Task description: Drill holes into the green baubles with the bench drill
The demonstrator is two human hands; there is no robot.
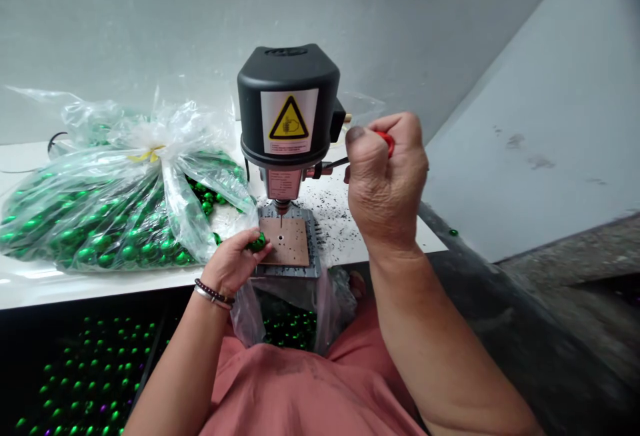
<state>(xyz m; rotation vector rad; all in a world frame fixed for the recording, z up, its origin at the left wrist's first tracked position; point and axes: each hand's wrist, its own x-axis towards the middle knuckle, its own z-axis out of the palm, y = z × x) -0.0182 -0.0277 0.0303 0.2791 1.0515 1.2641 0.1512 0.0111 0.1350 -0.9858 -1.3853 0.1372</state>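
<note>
A shiny green ball (257, 243) sits between the fingers of my left hand (236, 259), at the left edge of a brown board (290, 249) with a small hole in it. Over that hole hangs the thin bit (281, 219) of a black bench drill press (289, 99), which bears a yellow warning label. My right hand (385, 173) is wrapped round the red knob (387, 143) of the drill's feed lever, to the right of the motor housing. The bit's tip appears to be above the board, apart from the ball.
A tied clear plastic bag (100, 216) full of green balls lies on the white table (330, 204) at left. Dark shavings litter the tabletop right of the drill base. Below, an open plastic bag (249, 313) holds green balls; more fill a dark tray (83, 383).
</note>
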